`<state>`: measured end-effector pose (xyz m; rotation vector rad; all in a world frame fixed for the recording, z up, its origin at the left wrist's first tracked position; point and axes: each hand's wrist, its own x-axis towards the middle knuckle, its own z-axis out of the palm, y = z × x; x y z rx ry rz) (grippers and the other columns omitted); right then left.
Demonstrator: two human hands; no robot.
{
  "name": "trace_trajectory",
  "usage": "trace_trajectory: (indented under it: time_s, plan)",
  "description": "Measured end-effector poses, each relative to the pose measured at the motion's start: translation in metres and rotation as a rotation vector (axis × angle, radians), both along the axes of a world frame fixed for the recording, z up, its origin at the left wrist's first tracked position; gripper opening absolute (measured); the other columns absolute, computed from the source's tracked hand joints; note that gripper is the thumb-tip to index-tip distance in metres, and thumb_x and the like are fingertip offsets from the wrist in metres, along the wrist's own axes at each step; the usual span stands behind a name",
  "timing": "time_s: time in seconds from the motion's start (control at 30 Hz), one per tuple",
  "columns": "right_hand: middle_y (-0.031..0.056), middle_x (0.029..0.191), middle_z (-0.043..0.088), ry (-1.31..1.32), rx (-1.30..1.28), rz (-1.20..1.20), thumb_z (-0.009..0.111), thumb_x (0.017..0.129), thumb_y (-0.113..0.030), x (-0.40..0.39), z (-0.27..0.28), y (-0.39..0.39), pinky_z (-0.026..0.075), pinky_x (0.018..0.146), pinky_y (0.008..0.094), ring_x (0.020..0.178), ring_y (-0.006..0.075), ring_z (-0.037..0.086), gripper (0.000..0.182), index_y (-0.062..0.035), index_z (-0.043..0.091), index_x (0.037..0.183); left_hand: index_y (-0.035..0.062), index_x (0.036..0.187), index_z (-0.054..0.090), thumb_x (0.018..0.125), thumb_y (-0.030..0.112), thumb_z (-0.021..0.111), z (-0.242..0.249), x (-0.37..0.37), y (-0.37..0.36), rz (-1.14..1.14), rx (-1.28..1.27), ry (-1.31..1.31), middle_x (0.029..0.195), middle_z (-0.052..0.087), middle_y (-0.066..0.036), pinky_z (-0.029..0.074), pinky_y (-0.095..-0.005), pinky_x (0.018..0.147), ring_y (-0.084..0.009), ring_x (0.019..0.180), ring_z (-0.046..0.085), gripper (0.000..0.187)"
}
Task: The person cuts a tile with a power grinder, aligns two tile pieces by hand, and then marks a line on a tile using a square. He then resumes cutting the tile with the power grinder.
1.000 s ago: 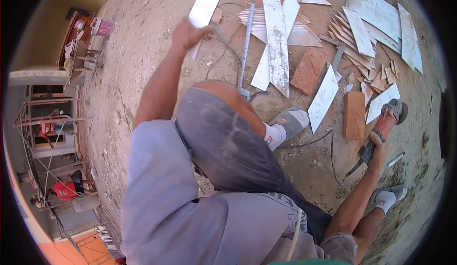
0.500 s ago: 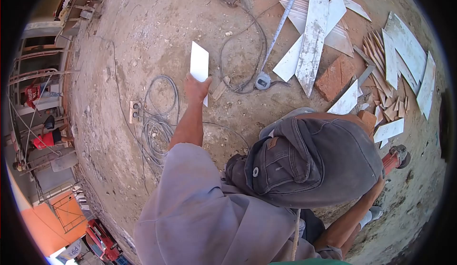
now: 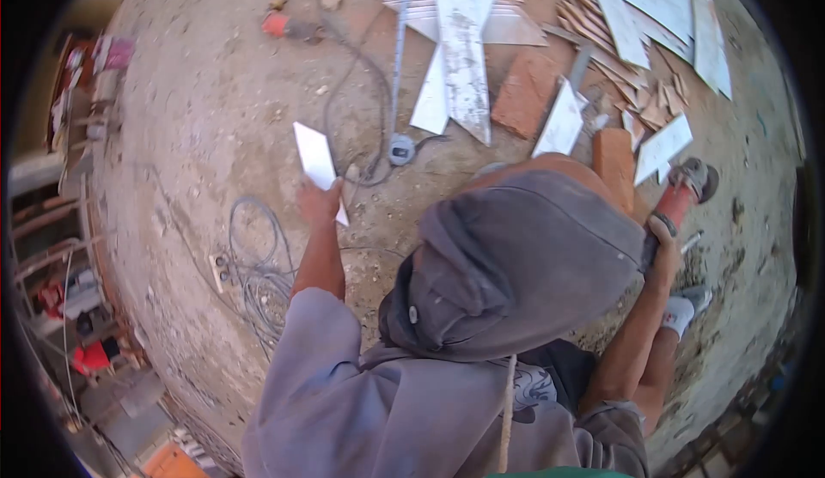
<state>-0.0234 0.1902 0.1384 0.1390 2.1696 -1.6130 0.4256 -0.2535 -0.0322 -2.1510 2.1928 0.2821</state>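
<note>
My left hand [image 3: 320,200] is stretched out over the dirt, closed on the lower part of a white tile piece [image 3: 314,153] with slanted ends. My right hand [image 3: 665,253] grips the dark handle of a red angle grinder [image 3: 679,201], low beside my bent leg. The grinder's disc end points away from me, near a white tile offcut [image 3: 663,148] and an orange brick [image 3: 613,167]. Between my arms, my leg in dark grey cloth [image 3: 533,263] fills the middle. A tape measure [image 3: 401,149] lies on the ground to the right of the held tile, its blade pulled out.
Long white tile strips [image 3: 464,48] lie crossed over stacked tiles at the top. More tile pieces [image 3: 649,6] and shards are heaped at upper right, near another brick [image 3: 524,91]. An orange-red power tool [image 3: 290,26] lies upper left. Coiled cable [image 3: 258,263] and a socket block [image 3: 220,272] lie left.
The view has shifted, so the ground items sit further left and higher. My left hand has lowered the tile piece, now tilted. My right hand and the grinder have come into fuller view.
</note>
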Motion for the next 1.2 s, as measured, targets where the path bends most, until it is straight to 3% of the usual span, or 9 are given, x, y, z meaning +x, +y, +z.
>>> trace_trajectory:
  time_s: [0.1, 0.17, 0.27, 0.43, 0.53, 0.6, 0.8, 0.87, 1.2]
  plan:
    - [0.0027, 0.074, 0.060, 0.052, 0.026, -0.023, 0.073, 0.073, -0.018, -0.008, -0.011, 0.025, 0.047, 0.054, 0.0273, 0.057, 0.0137, 0.058, 0.033, -0.0030, 0.058, 0.098, -0.0036, 0.139, 0.044, 0.073, 0.047, 0.074, -0.036, 0.019, -0.028, -0.264, -0.066, 0.315, 0.136, 0.049, -0.028, 0.035, -0.0524, 0.106, -0.0436, 0.125, 0.047, 0.089]
    - [0.0039, 0.078, 0.061, 0.072, -0.019, -0.056, 0.076, 0.070, -0.020, -0.012, -0.015, 0.038, 0.046, 0.057, 0.0283, 0.061, 0.0134, 0.058, 0.046, -0.0019, 0.057, 0.108, -0.0038, 0.136, 0.048, 0.075, 0.045, 0.074, 0.005, -0.036, -0.020, -0.323, -0.256, -0.004, 0.134, 0.051, -0.029, 0.036, -0.0513, 0.106, -0.0435, 0.126, 0.046, 0.082]
    - [0.0036, 0.078, 0.061, 0.102, -0.021, -0.127, 0.077, 0.069, -0.021, -0.014, -0.015, 0.051, 0.046, 0.058, 0.0279, 0.062, 0.0137, 0.058, 0.046, -0.0018, 0.058, 0.106, -0.0039, 0.130, 0.055, 0.086, 0.035, 0.067, 0.025, -0.122, -0.020, -0.752, -0.455, 0.280, 0.125, 0.058, -0.026, 0.039, -0.0494, 0.102, -0.0414, 0.116, 0.053, 0.060]
    - [0.0034, 0.078, 0.062, 0.081, 0.041, -0.163, 0.076, 0.067, -0.020, -0.016, -0.020, 0.076, 0.047, 0.060, 0.0277, 0.063, 0.0128, 0.058, 0.041, -0.0020, 0.059, 0.100, -0.0003, 0.106, 0.066, 0.089, 0.038, 0.064, 0.078, -0.321, 0.087, -0.795, 0.275, 0.425, 0.090, 0.068, -0.017, 0.050, -0.0437, 0.076, -0.0375, 0.085, 0.064, 0.042]
    - [0.0038, 0.079, 0.063, 0.078, 0.016, -0.222, 0.076, 0.067, -0.020, -0.016, -0.024, 0.081, 0.047, 0.060, 0.0278, 0.063, 0.0130, 0.059, 0.041, -0.0021, 0.059, 0.100, 0.0000, 0.101, 0.062, 0.087, 0.043, 0.066, 0.064, -0.377, 0.138, -1.105, 0.316, 0.367, 0.089, 0.068, -0.020, 0.051, -0.0449, 0.074, -0.0406, 0.081, 0.065, 0.045]
    - [0.0046, 0.081, 0.063, 0.061, 0.048, -0.240, 0.077, 0.067, -0.020, -0.017, -0.028, 0.088, 0.048, 0.061, 0.0282, 0.066, 0.0132, 0.060, 0.044, -0.0014, 0.059, 0.102, -0.0007, 0.123, 0.056, 0.082, 0.051, 0.070, 0.051, -0.395, 0.155, -1.248, 0.135, 0.159, 0.098, 0.070, -0.019, 0.053, -0.0442, 0.077, -0.0365, 0.091, 0.068, 0.067]
    - [0.0062, 0.085, 0.063, 0.102, 0.113, -0.232, 0.079, 0.065, -0.021, -0.030, -0.037, 0.093, 0.049, 0.067, 0.0298, 0.071, 0.0146, 0.060, 0.055, 0.0002, 0.058, 0.111, -0.0053, 0.147, 0.024, 0.080, 0.061, 0.069, 0.037, -0.406, 0.187, -1.321, 0.072, 0.011, 0.089, 0.067, -0.026, 0.053, -0.0504, 0.066, -0.0404, 0.076, 0.067, 0.105]
    - [0.0065, 0.084, 0.063, 0.126, 0.086, -0.249, 0.080, 0.064, -0.022, -0.033, -0.038, 0.091, 0.049, 0.067, 0.0302, 0.071, 0.0148, 0.061, 0.056, 0.0005, 0.059, 0.110, -0.0067, 0.150, 0.019, 0.077, 0.061, 0.071, 0.039, -0.405, 0.196, -1.365, 0.067, -0.156, 0.092, 0.065, -0.021, 0.054, -0.0424, 0.064, -0.0338, 0.077, 0.067, 0.112]
    - [0.0061, 0.084, 0.064, 0.084, -0.038, -0.298, 0.081, 0.063, -0.027, -0.039, -0.047, 0.104, 0.049, 0.067, 0.0297, 0.070, 0.0148, 0.061, 0.055, 0.0014, 0.060, 0.106, 0.0018, 0.153, 0.009, 0.069, 0.037, 0.079, 0.045, -0.421, 0.215, -0.999, 0.292, -0.096, 0.118, 0.052, -0.034, 0.050, -0.0508, 0.088, -0.0479, 0.103, 0.059, 0.116]
